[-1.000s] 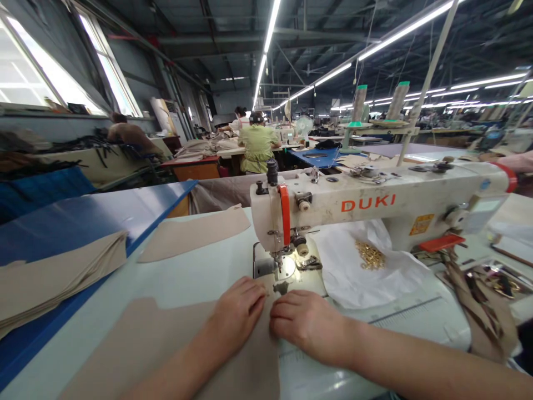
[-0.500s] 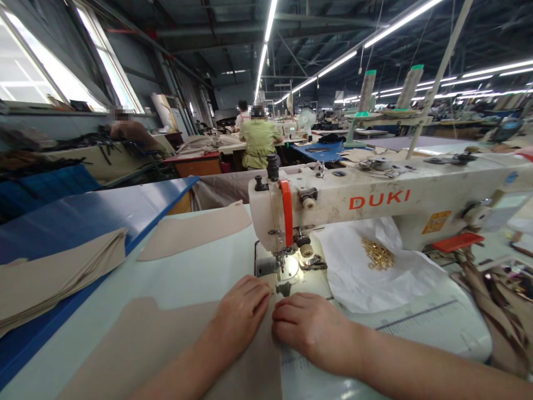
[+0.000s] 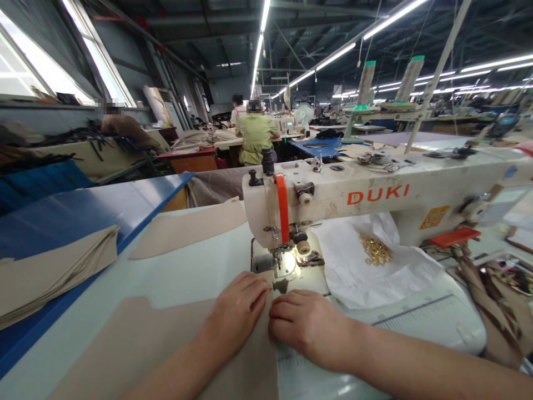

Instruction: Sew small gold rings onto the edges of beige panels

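Head view, single entry.

- Left hand (image 3: 237, 311): palm down on the beige fabric panel (image 3: 137, 344), fingers (image 3: 254, 289) stretched forward and released, pressing the cloth flat, nothing grasped.
- Right hand (image 3: 310, 328): knuckles up, just beside the left hand, fingers (image 3: 283, 314) curled at the panel's right edge. Whether they pinch the edge cannot be told.
- Beige fabric panel: lies flat on the pale tabletop (image 3: 195, 278). It runs from the near left under both hands, with its far corner near the presser foot (image 3: 280, 271).
- Sewing machine (image 3: 375, 194): off-white, lettered DUKI in orange, with an orange guard on the head. A lamp lights the needle plate, directly beyond the fingertips.
- White plastic bag (image 3: 400, 278): spread under the machine arm, to the right of the needle, with a heap of small gold metal pieces (image 3: 375, 250) on it.
- Printed ruler (image 3: 416, 311): on the tabletop, to the right of the right hand.
- Second beige piece (image 3: 187, 228): flat on the tabletop, to the left of the machine head and well apart from the hands.
- Stack of beige pieces (image 3: 50, 272): far left, on a blue board (image 3: 83, 211).
- Thread cones (image 3: 366, 78): two, upright on a stand behind the machine.
- Person in a green top (image 3: 255, 136): seated at a far table, back turned.
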